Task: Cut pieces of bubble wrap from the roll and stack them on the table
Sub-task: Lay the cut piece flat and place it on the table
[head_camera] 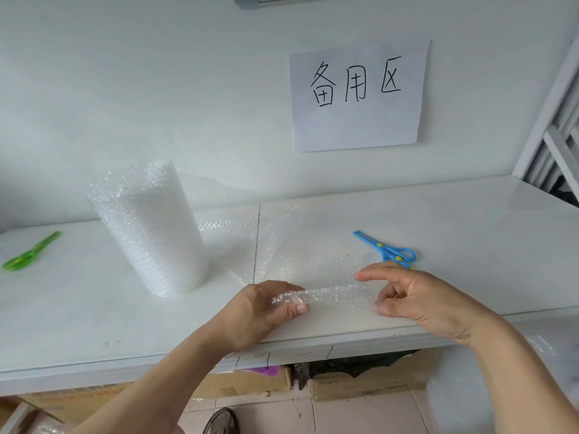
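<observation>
A roll of clear bubble wrap (150,227) stands upright on the white table (470,220), left of centre. A loose sheet of bubble wrap (313,264) runs from the roll toward the front edge. My left hand (266,308) pinches the sheet's near left corner between thumb and fingers. My right hand (416,299) pinches the near right corner with thumb and middle fingers, the index finger stretched out. Blue scissors (387,250) lie on the table just behind my right hand.
Green scissors (29,253) lie at the table's far left. A paper sign with handwritten characters (358,95) hangs on the wall. Cardboard boxes (360,383) sit under the table. A white rack (557,120) stands at the right.
</observation>
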`<action>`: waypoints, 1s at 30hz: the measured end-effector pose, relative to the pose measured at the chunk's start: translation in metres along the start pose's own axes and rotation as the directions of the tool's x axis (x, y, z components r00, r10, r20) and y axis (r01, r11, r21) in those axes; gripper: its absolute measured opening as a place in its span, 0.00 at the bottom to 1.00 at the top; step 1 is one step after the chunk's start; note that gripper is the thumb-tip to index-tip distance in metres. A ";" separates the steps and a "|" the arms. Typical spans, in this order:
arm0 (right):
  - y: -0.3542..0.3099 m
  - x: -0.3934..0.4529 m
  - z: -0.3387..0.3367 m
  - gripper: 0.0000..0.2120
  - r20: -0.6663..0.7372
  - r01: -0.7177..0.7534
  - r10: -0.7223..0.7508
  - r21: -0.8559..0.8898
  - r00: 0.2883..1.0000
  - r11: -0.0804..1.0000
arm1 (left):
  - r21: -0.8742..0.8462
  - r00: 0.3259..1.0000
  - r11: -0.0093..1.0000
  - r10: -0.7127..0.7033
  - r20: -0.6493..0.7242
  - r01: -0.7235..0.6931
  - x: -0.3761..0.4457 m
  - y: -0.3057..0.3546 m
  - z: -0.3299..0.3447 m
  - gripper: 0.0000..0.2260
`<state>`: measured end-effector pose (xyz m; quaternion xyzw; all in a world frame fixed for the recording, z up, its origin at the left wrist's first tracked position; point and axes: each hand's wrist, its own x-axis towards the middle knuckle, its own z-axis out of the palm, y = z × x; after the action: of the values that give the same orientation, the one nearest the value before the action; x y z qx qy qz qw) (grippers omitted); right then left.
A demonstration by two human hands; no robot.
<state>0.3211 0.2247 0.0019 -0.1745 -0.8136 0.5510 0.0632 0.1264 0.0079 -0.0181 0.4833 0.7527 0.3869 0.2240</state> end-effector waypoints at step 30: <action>-0.003 0.056 0.038 0.13 -0.502 -0.339 0.083 -0.444 0.861 0.829 | 0.036 0.916 0.978 -0.177 -0.360 0.203 0.042 0.009 0.015 0.22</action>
<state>0.2566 0.2100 -0.0151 -0.4024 -0.8670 0.2570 0.1425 0.1237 0.0528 -0.0184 0.3379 0.8376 0.4166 0.1033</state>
